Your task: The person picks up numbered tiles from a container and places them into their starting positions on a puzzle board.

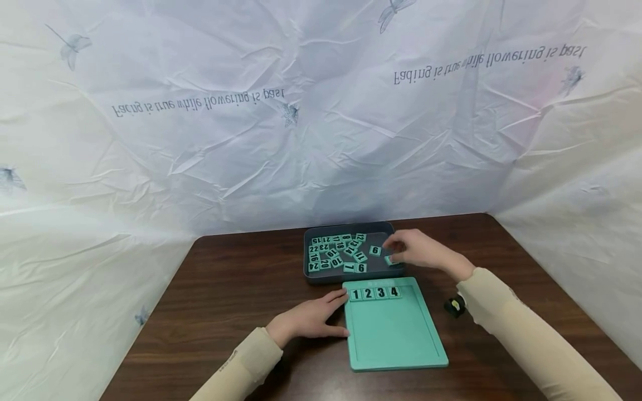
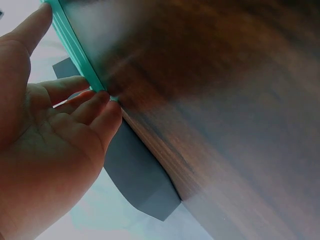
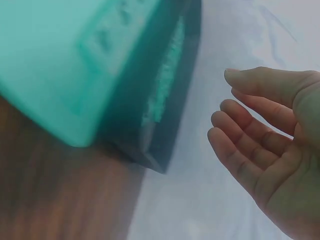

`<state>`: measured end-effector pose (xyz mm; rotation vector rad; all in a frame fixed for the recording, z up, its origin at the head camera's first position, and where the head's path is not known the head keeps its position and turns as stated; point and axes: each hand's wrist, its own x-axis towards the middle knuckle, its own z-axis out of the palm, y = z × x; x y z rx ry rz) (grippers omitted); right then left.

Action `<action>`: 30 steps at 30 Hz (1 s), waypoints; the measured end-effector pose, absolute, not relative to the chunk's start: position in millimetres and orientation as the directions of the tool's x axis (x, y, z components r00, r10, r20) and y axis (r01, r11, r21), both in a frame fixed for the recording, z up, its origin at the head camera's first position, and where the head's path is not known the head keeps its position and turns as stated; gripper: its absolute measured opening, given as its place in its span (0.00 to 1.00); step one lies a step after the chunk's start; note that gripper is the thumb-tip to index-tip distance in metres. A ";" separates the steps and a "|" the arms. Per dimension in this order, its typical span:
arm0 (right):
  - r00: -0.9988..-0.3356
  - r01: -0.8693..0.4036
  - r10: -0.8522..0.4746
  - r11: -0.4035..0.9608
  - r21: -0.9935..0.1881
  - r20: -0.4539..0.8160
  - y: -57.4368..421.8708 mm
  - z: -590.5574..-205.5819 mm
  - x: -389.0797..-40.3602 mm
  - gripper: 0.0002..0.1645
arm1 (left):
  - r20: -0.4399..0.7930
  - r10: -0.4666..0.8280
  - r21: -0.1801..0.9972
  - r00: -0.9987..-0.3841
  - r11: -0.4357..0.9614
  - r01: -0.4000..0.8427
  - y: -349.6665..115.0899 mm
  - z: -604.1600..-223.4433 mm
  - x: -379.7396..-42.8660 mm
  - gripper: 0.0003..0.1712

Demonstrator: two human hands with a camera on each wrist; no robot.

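Note:
A mint-green board point(image 1: 393, 337) lies on the table, with number tiles 1, 2, 3 and 4 point(image 1: 375, 293) in a row at its top left. My left hand point(image 1: 311, 318) is at the board's left side, fingertips and thumb touching the edge; the left wrist view shows its fingers point(image 2: 92, 107) fairly straight against the green rim. Over the right end of a dark grey tray point(image 1: 321, 278) hovers my right hand point(image 1: 426, 249), fingers loosely bent and nothing between them. A partly covered tile point(image 1: 390, 260) lies beneath its fingertips, and another loose tile point(image 1: 375, 250) sits left of them.
Several more number tiles point(image 1: 333, 253) lie at mixed angles in the tray, mostly on its left. The tray stands just behind the board on a dark wooden table point(image 1: 241, 289). White printed sheeting point(image 1: 241, 161) hangs behind the table and along its sides.

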<state>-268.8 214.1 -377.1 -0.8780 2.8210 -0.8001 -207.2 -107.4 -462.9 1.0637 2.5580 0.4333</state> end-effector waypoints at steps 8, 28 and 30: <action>-0.824 -0.518 -0.563 0.712 -0.475 0.055 200.3 -359.2 -294.4 0.19 | -0.194 0.719 0.412 -0.668 0.677 0.609 -107.8 -463.6 -206.6 0.49; -0.781 -0.472 -0.546 0.834 -0.285 -0.304 171.6 -400.9 -321.0 0.20 | -0.191 0.729 0.435 -0.658 0.664 0.609 -107.8 -461.6 -206.7 0.49; -0.780 -0.465 -0.533 0.844 -0.266 -0.328 171.5 -403.4 -320.8 0.19 | -0.191 0.729 0.435 -0.657 0.663 0.609 -108.1 -461.4 -206.9 0.48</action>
